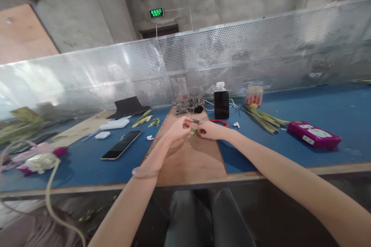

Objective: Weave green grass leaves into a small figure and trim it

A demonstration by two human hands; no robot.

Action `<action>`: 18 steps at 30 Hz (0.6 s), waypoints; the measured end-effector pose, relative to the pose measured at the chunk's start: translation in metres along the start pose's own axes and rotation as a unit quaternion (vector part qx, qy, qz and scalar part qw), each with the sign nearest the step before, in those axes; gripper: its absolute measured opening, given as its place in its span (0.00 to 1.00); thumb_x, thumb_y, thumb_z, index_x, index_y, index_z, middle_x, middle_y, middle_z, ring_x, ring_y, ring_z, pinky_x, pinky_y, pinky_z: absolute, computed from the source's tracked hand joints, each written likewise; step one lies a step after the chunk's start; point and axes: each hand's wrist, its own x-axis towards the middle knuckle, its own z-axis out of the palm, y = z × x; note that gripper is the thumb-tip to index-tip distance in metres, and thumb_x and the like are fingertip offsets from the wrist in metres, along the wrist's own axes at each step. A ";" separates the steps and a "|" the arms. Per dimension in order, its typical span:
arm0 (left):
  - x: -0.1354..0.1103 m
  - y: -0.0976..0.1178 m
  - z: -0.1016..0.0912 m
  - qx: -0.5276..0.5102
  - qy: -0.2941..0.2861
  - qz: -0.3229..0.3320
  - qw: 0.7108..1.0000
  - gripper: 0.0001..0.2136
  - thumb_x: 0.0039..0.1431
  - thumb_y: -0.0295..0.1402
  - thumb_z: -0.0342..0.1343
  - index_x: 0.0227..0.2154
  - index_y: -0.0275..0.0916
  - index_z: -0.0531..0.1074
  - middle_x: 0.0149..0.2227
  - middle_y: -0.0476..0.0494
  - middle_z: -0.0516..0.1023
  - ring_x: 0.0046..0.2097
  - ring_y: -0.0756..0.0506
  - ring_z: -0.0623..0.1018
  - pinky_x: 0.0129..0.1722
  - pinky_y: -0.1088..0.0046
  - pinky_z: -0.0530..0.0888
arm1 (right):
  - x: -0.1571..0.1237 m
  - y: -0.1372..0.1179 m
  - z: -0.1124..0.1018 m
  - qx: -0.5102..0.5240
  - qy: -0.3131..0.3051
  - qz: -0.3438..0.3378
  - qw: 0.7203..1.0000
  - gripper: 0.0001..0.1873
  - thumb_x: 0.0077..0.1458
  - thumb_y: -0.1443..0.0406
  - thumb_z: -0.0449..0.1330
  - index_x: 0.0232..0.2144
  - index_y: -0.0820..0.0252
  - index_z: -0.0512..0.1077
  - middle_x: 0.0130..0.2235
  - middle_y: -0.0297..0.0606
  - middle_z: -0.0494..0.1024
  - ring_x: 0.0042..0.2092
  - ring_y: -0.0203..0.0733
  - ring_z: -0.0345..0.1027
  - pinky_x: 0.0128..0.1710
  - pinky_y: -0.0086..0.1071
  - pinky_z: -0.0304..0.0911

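Note:
My left hand (182, 128), with fingers pinched together, is over a brown board in the middle of the table. Facing it closely, my right hand (210, 129) is also closed, its fingertips turned inward. A small scrap of green plant (193, 132) shows between the two hands; I cannot tell whether it is held or lies on the board. A thin dark-grey piece (196, 121) sticks out by the right fingertips, too small to name. Behind the hands lies a tangle of grey-green strands (185, 106), next to a small black round item (198, 109).
The brown board (188, 162) lies on a blue table. Left are a phone (123, 144), a white case (114, 124) and plant cuttings (142, 120). Right are a dark bottle (221, 104), a jar (254, 95), long green stalks (262, 117) and a magenta box (314, 134). A perforated metal screen stands behind.

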 end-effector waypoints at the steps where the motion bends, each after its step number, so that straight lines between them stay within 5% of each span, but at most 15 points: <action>1: 0.000 0.001 0.000 -0.015 -0.005 -0.004 1.000 0.12 0.45 0.26 0.51 0.37 0.35 0.63 0.29 0.46 0.72 0.32 0.50 0.72 0.32 0.75 0.69 | 0.000 0.000 0.001 -0.001 0.001 -0.003 1.000 0.07 0.46 0.71 0.51 0.21 0.66 0.67 0.27 0.38 0.68 0.26 0.32 0.56 0.27 0.25 0.51; 10: -0.001 0.003 0.001 -0.149 -0.049 -0.050 0.986 0.15 0.47 0.27 0.53 0.40 0.33 0.60 0.27 0.47 0.72 0.31 0.50 0.73 0.32 0.73 0.69 | 0.000 0.001 0.005 -0.014 0.017 -0.019 1.000 0.06 0.47 0.72 0.52 0.23 0.66 0.68 0.30 0.40 0.66 0.28 0.33 0.56 0.29 0.27 0.53; 18: 0.000 0.004 -0.004 -0.134 -0.088 -0.105 0.981 0.14 0.48 0.31 0.54 0.38 0.33 0.64 0.29 0.43 0.73 0.30 0.49 0.74 0.28 0.74 0.69 | -0.001 -0.001 0.000 -0.023 0.020 -0.039 0.999 0.06 0.47 0.72 0.52 0.23 0.65 0.68 0.29 0.39 0.64 0.30 0.34 0.56 0.31 0.28 0.54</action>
